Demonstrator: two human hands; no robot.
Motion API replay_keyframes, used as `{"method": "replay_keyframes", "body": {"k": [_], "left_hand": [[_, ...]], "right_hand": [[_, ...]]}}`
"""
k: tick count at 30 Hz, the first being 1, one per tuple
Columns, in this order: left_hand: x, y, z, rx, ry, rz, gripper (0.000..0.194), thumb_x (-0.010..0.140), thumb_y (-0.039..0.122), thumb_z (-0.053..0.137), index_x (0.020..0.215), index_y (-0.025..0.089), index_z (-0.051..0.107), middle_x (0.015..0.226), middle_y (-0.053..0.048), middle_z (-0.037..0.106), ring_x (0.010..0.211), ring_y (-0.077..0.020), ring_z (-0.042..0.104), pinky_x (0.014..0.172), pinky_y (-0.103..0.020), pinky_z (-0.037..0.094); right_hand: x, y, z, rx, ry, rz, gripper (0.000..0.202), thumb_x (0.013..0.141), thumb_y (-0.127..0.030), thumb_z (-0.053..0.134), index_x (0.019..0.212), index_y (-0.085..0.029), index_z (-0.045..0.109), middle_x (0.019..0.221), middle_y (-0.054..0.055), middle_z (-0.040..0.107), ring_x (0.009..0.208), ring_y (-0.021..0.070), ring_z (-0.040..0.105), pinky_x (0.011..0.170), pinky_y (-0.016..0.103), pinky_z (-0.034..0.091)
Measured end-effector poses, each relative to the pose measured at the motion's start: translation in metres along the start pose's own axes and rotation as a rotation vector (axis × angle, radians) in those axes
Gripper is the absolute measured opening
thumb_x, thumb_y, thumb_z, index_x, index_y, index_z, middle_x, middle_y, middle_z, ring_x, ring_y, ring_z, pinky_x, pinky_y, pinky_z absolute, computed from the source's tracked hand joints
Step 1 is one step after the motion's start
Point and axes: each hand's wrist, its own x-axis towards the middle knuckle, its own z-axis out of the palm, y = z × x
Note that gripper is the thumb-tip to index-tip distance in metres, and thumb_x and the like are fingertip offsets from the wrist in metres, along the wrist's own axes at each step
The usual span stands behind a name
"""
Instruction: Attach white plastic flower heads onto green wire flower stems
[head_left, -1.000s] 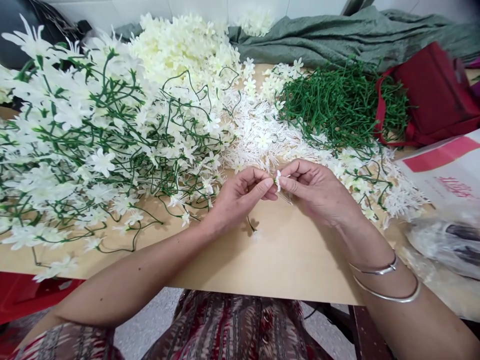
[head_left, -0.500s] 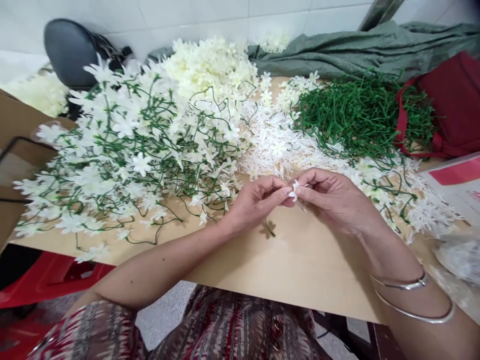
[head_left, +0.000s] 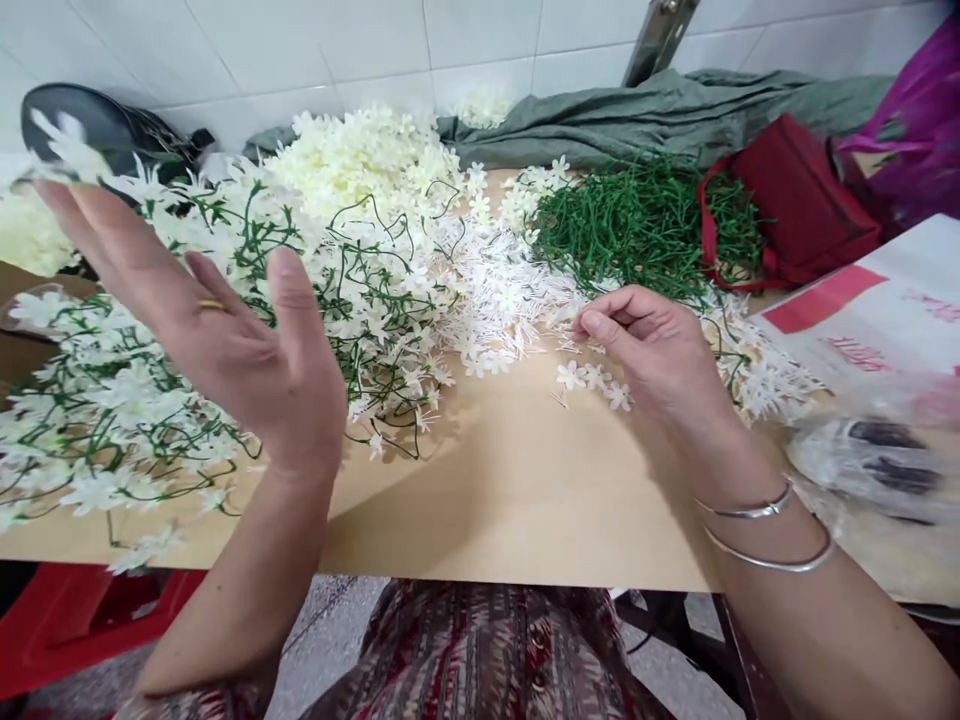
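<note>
My left hand point(head_left: 240, 350) is raised over the left side of a heap of artificial white flowers point(head_left: 142, 400) on green stems. Its fingers are stretched out and its thumb stands apart; nothing shows in its grasp. A blurred white flower point(head_left: 71, 145) appears just beyond its fingertips. Thumb and forefinger of my right hand point(head_left: 652, 345) are pinched together at the near edge of a pile of thin white sticks point(head_left: 506, 290). What they pinch, if anything, is too small to make out. Beside that hand, several loose white blossoms point(head_left: 594, 377) lie on the table point(head_left: 480, 500).
Green plastic stems point(head_left: 637, 220) are heaped at the back right, by a red bag point(head_left: 806, 195). Cream blossoms point(head_left: 360, 165) are piled at the back, before a green cloth point(head_left: 600, 120). A printed white bag point(head_left: 877, 300) and clear plastic wrapping point(head_left: 862, 460) lie at the right.
My hands were together at a small white flower; now they are apart. The left has swung up and left over the heap and opened. The view has shifted right.
</note>
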Motion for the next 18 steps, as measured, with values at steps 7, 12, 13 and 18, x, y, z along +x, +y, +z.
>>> {"method": "replay_keyframes", "body": {"k": [7, 12, 13, 18], "left_hand": [[-0.064, -0.003, 0.032, 0.244, -0.196, 0.187, 0.058, 0.099, 0.026, 0.065, 0.154, 0.035, 0.049, 0.160, -0.008, 0.048, 0.157, -0.0390, 0.039, 0.121, -0.063, 0.047], [-0.095, -0.021, 0.055, 0.325, -0.402, 0.341, 0.059, 0.102, 0.014, 0.056, 0.157, 0.024, 0.039, 0.165, -0.018, 0.042, 0.155, -0.0317, 0.043, 0.124, -0.054, 0.047], [-0.095, -0.025, 0.060, 0.341, -0.444, 0.323, 0.055, 0.103, 0.014, 0.054, 0.155, 0.020, 0.041, 0.162, -0.020, 0.045, 0.153, -0.0308, 0.046, 0.123, -0.053, 0.048], [-0.082, -0.042, 0.086, 0.385, -0.591, 0.164, 0.044, 0.103, 0.018, 0.052, 0.147, 0.016, 0.049, 0.152, -0.019, 0.055, 0.143, -0.0295, 0.056, 0.121, -0.050, 0.049]], "right_hand": [[-0.012, -0.012, -0.008, -0.376, -0.426, -0.006, 0.023, 0.084, -0.040, 0.081, 0.073, -0.025, 0.066, 0.072, 0.000, 0.063, 0.068, 0.0182, 0.055, 0.065, 0.035, 0.041], [-0.015, -0.007, -0.013, -0.699, -0.520, -0.101, 0.020, 0.080, -0.011, 0.074, 0.068, -0.024, 0.065, 0.068, -0.002, 0.064, 0.063, 0.0155, 0.051, 0.064, 0.033, 0.033], [-0.014, -0.006, -0.015, -0.696, -0.523, -0.110, 0.021, 0.080, -0.008, 0.071, 0.068, -0.024, 0.066, 0.067, -0.002, 0.064, 0.062, 0.0151, 0.051, 0.064, 0.033, 0.032], [-0.004, -0.009, -0.030, -0.519, -0.381, -0.053, 0.013, 0.087, -0.025, 0.071, 0.075, -0.024, 0.070, 0.067, -0.001, 0.067, 0.060, 0.0164, 0.054, 0.060, 0.032, 0.037]]}}
